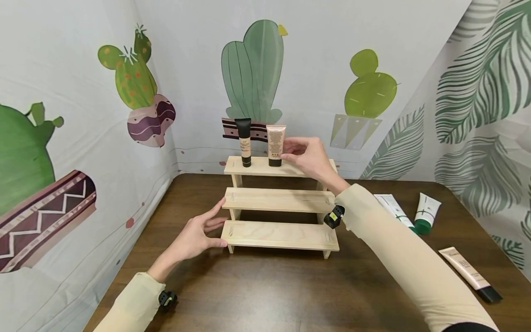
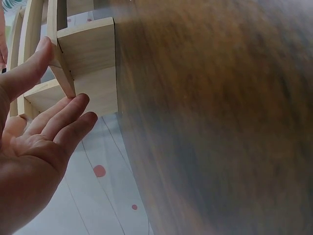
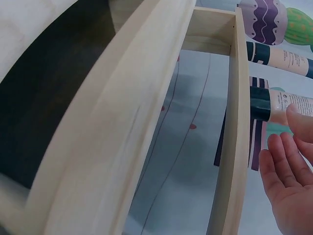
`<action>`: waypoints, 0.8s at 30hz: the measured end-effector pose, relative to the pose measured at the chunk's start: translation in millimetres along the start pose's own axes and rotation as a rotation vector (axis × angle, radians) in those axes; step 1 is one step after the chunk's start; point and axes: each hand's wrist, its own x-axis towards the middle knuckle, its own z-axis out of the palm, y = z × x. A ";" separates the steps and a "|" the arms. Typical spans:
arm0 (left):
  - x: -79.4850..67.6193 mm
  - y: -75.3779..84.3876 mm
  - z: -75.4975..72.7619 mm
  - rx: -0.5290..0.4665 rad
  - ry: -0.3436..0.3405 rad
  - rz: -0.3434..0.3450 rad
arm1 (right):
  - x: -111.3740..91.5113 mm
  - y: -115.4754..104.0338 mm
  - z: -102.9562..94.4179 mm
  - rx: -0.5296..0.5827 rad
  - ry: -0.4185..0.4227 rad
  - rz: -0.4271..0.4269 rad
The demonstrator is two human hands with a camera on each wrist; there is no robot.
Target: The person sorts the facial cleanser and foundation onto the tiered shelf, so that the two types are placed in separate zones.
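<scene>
A three-step light wooden stand (image 1: 284, 234) is on the brown table. Its top step holds a slim black-capped tube (image 1: 245, 143) at the left and a beige tube (image 1: 275, 144), standing on its black cap, nearer the middle. My right hand (image 1: 309, 157) is at the beige tube's right side, thumb by its lower edge, fingers loosely bent and not wrapped round it. Whether the thumb touches is hard to tell. At the stand's left end, my left hand (image 1: 192, 237) has its fingers spread, thumb at the bottom step and index fingertip at the middle one.
Right of the stand, two white tubes with green caps lie on the table, one (image 1: 394, 210) partly hidden by my right sleeve, the other (image 1: 427, 213) beside it. Nearer the right edge lies a beige tube with a black cap (image 1: 470, 274). A cactus-print cloth (image 1: 307, 69) hangs behind.
</scene>
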 end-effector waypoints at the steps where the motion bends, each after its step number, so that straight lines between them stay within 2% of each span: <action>1: 0.0 -0.2 0.1 0.002 0.001 0.000 | -1.9 0.3 -1.9 -0.003 -0.002 -0.004; 13: 0.0 -1.8 0.1 0.006 -0.005 0.003 | -26.3 6.6 -27.7 -0.036 -0.003 -0.058; 24: -0.8 1.4 0.5 -0.005 0.000 -0.006 | -68.2 9.7 -53.4 -0.139 -0.032 -0.060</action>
